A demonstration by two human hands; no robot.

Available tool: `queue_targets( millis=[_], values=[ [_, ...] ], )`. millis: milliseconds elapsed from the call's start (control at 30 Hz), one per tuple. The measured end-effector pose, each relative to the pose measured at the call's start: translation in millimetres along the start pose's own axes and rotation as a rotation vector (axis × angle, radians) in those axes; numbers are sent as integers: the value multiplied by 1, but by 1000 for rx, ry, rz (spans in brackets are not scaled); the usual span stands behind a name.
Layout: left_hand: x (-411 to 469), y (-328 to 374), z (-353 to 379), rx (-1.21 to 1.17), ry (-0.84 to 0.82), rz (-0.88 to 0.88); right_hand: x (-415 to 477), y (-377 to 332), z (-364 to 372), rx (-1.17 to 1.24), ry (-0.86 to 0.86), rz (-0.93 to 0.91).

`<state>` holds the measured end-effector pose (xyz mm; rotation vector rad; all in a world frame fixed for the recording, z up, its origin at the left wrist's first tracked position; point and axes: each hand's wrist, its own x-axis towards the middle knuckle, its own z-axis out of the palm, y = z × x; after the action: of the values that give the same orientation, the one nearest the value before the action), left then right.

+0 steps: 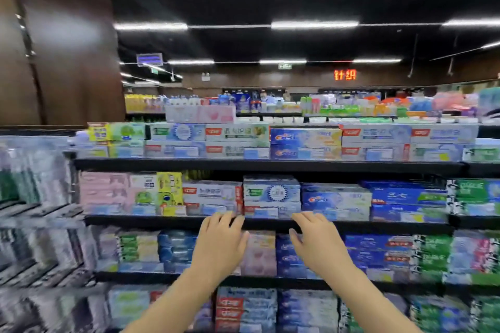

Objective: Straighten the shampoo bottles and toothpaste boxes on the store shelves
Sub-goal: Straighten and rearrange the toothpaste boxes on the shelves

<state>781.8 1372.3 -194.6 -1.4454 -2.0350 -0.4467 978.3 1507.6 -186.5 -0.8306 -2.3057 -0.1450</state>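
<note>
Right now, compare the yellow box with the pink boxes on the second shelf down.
The yellow box stands upright; the pink boxes lie flat, stacked. The yellow box is narrow and bright; the pink boxes are long and pale. Both sit on the same shelf, fronts facing out.

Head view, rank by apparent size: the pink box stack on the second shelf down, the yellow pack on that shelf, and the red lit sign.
1. pink box stack
2. yellow pack
3. red lit sign, though it hangs far back, so its true size is unsure.
</note>
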Motion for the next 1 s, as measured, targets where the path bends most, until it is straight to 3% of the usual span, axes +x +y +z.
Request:
queue_targets(
  millis=[267, 533, 767, 1000],
  values=[
    [-59, -173, -67, 48, -45, -135, 38, -179, 24, 132, -5, -86],
    [-77, -318, -125, 44, -11, -125, 92, -332, 39, 154, 19, -68],
    [-60, -365, -126, -23, 57, -109, 130, -381, 46, 134, 27, -86],
    [-26, -371, -89, -36, 54, -97, 161, -372, 68, 124, 19, -106]
  ],
)
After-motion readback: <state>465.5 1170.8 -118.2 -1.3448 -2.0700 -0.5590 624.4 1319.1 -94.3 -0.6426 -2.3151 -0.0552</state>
